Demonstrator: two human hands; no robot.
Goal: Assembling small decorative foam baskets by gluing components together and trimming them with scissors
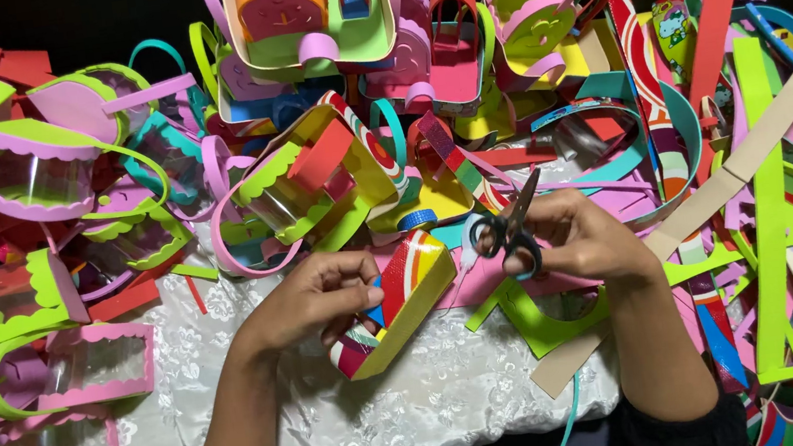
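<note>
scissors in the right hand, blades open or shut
Shut, as far as the head view shows: the scissors in the right hand show one dark narrow point sticking up, with no gap between blades.

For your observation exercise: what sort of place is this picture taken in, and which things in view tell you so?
Probably a home craft table. A white lace-patterned tablecloth is piled with foam-sheet baskets and loose coloured strips. The left hand holds a striped box; the right hand holds scissors.
</note>
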